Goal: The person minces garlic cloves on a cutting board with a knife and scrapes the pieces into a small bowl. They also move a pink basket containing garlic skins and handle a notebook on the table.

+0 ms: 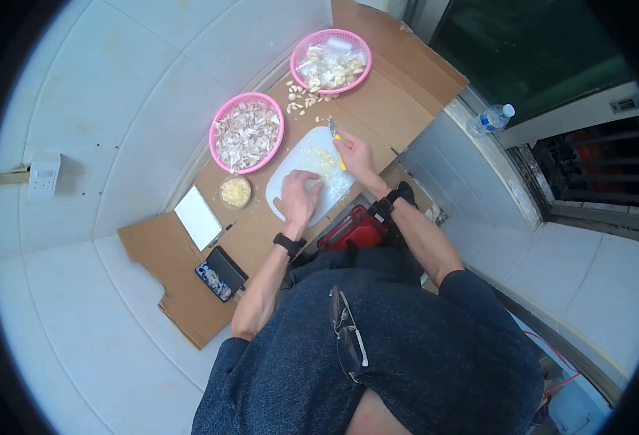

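Pinning chopped garlic (324,158) on cutting board (285,183), left hand (299,194) fingers curled together, likely steadying it; right hand (354,154) fingers wrapped round knife (332,129).

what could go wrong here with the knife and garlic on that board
1. The left hand rests on the cutting board right beside the chopped garlic, close to the knife in the right hand; a slip could nick the fingers.
2. The small bowl stands near the board's edge by the left forearm and might get knocked over.
3. The loose cloves lie on bare cardboard and may pick up dirt.
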A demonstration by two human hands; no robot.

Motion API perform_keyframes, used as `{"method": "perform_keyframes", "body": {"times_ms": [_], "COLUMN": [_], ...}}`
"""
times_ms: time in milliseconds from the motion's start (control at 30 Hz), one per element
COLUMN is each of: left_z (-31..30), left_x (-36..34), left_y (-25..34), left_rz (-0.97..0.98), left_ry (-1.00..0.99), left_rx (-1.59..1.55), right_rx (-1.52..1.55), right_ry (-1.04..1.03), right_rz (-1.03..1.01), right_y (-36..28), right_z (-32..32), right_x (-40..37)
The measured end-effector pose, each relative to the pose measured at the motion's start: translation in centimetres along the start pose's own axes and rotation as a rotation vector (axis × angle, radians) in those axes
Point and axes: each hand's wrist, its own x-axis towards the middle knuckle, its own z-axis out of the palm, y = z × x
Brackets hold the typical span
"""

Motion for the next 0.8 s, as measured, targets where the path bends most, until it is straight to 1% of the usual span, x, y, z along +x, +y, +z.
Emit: {"method": "perform_keyframes", "body": {"times_ms": [67,100,167,200,267,300,367,433,533,600,633,700,733,800], "left_z": [-0.2,-0.5,-0.8,-0.6,-0.2,0.2,0.4,0.4,0.1,0.2,0.1,-0.1,-0.1,0.1], "left_x": [-0.5,-0.8,-1.4,-1.6,-1.8,-2.0,-2.3,-2.5,-2.4,-2.1,-2.0,-1.9,-2.0,-2.2], "left_y": [3.1,4.6,7.0,7.6,8.3,8.4,8.4,8.5,8.7,8.5,8.4,8.4,8.4,8.5], "left_rz": [0.048,0.042,0.077,0.072,0.000,-0.030,-0.037,-0.042,-0.001,0.197,0.196,0.272,0.271,0.102], "left_ry": [-0.027,-0.024,-0.079,-0.077,-0.163,-0.160,-0.169,-0.182,-0.184,-0.090,-0.089,-0.060,-0.060,-0.152], "left_rx": [-0.418,-0.417,-0.691,-0.690,-0.714,-0.732,-0.730,-0.728,-0.643,-0.486,-0.486,-0.419,-0.418,-0.716], "right_rx": [0.264,0.265,0.408,0.407,0.448,0.447,0.450,0.474,0.490,0.482,0.474,0.466,0.478,0.491], "right_ry": [0.008,0.002,0.006,0.001,0.015,0.009,0.057,0.059,0.067,0.070,0.069,0.067,0.079,0.093], "right_rz": [0.054,0.056,0.144,0.147,0.206,0.207,0.250,0.255,0.273,0.287,0.290,0.295,0.303,0.309], "right_y": [-0.5,-0.8,-1.2,-1.1,-0.9,-0.8,-1.9,-2.7,-3.2,-3.5,-3.2,-2.6,-2.5,-2.2], "right_z": [0.0,0.0,0.1,0.2,0.4,0.4,0.2,0.2,0.2,0.3,0.3,0.4,0.5,0.5], "right_x": [0.3,0.5,0.7,0.9,1.4,1.5,1.2,1.1,0.8,0.7,0.7,0.7,0.7,0.7]}}
